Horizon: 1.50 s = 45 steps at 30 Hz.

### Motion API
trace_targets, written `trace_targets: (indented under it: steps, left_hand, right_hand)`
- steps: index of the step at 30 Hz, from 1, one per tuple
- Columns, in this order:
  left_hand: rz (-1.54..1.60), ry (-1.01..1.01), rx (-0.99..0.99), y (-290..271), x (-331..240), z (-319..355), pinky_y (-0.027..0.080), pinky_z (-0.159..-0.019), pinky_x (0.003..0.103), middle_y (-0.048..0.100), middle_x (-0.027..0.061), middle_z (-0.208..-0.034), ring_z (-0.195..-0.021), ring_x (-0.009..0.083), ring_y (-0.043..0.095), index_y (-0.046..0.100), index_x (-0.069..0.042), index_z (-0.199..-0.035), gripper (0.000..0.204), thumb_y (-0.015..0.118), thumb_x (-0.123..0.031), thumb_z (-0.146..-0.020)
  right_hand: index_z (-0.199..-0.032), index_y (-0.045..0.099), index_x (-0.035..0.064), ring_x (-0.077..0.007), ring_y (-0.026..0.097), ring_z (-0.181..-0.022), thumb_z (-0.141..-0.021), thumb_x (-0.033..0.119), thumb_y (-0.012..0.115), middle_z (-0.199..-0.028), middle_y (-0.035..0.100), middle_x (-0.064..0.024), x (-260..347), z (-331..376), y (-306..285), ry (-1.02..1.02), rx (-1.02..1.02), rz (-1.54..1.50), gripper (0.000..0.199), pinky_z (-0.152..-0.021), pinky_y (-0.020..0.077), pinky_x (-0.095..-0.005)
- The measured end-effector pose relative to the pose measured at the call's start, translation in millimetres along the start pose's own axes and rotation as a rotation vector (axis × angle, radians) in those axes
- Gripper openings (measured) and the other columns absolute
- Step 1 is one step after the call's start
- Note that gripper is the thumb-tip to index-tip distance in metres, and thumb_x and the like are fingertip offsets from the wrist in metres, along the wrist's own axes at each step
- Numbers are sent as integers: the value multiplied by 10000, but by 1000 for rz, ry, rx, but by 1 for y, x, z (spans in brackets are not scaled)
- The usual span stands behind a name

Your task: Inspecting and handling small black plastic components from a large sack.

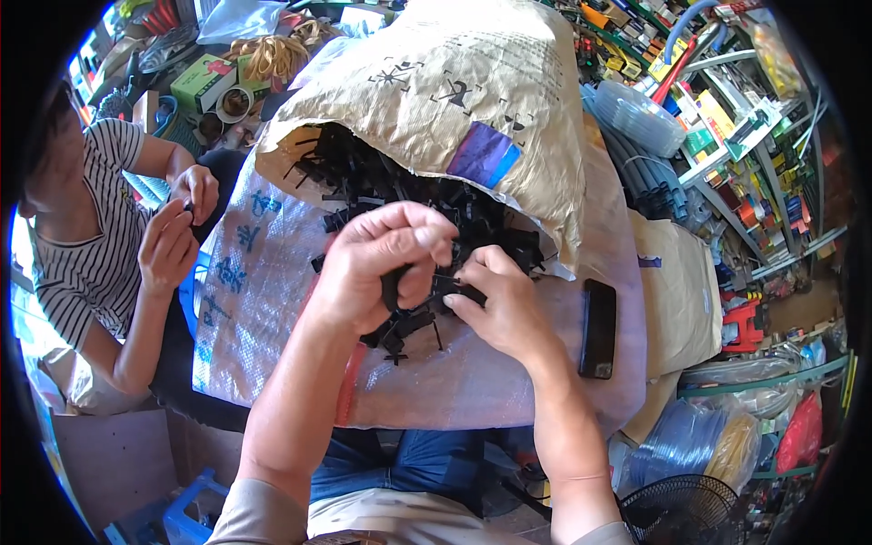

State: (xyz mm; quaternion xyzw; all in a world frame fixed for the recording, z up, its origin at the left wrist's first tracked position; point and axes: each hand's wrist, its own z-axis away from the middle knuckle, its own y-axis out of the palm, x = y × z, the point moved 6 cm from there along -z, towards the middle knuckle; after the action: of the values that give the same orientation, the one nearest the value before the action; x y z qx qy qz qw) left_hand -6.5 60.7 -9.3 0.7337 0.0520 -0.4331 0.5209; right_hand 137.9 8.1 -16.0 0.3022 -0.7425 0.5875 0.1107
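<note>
My left hand [381, 263] is closed in a loose fist, with a curved black piece [392, 289] showing between its palm and fingers. Beside it, my right hand [504, 304] pinches a small black plastic part [467, 292] between thumb and fingers. Both hands are over the near edge of a heap of black plastic parts [463, 204], which spills from the mouth of a large tan paper sack [381, 100]. Several loose black parts [396, 338] lie just below my hands. The exact kind of these parts is too small to make out.
A white woven sheet [263, 336] covers the work surface, with a black phone [597, 329] at its right. At the left, a co-worker's hands [173, 218] hold a small dark piece. Crowded shelves [754, 136] and a fan [681, 509] stand to the right.
</note>
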Motion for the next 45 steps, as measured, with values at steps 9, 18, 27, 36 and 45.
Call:
trace_targets:
  steps: [9, 18, 27, 36, 45]
  left_hand:
    - [-448, -138, -51, 11, 6, 5, 350, -449, 201, 619, 33, -731, -498, 50, 451, 651, 10, -963, 181, 685, -136, -861]
    - [-1205, 501, 112, 46, 17, 11, 517, -735, 340, 636, 148, -945, -837, 293, 644, 592, 6, -1135, 390, 734, -75, -781]
    - [-1212, 402, -163, 21, 9, 1, 488, -727, 283, 658, 116, -889, -822, 150, 619, 616, 25, -1098, 241, 617, -139, -921]
    - [-846, 51, -45, 15, 35, 3, 488, -867, 277, 646, 78, -1068, -991, 115, 579, 526, 19, -1288, 367, 582, -62, -934]
    - [-1086, 262, 182, 33, 30, 4, 504, -859, 309, 666, 136, -1081, -1006, 180, 629, 569, 31, -1228, 372, 627, -30, -866]
  right_hand:
    - [-1102, 568, 21, -59, 531, -611, -882, 23, 637, -881, 609, -13, -34, 25, -25, 251, -311, -1003, 230, -517, 412, -192]
    - [-918, 575, 51, -80, 490, -472, -937, 167, 615, -680, 596, -40, -34, 26, -10, 392, -291, -1263, 124, -423, 365, -217]
    - [-1023, 645, -12, -172, 610, -791, -846, 31, 687, -914, 646, -105, -1, 24, -31, -137, -317, -409, 186, -674, 492, -254]
    - [-974, 603, -18, -131, 655, -683, -915, 108, 638, -807, 653, -66, -7, 26, -21, 24, -147, -817, 143, -636, 527, -246]
    - [-888, 609, 16, -50, 524, -558, -889, 161, 685, -689, 590, -1, -29, 29, -22, 154, -142, -808, 164, -504, 437, -198]
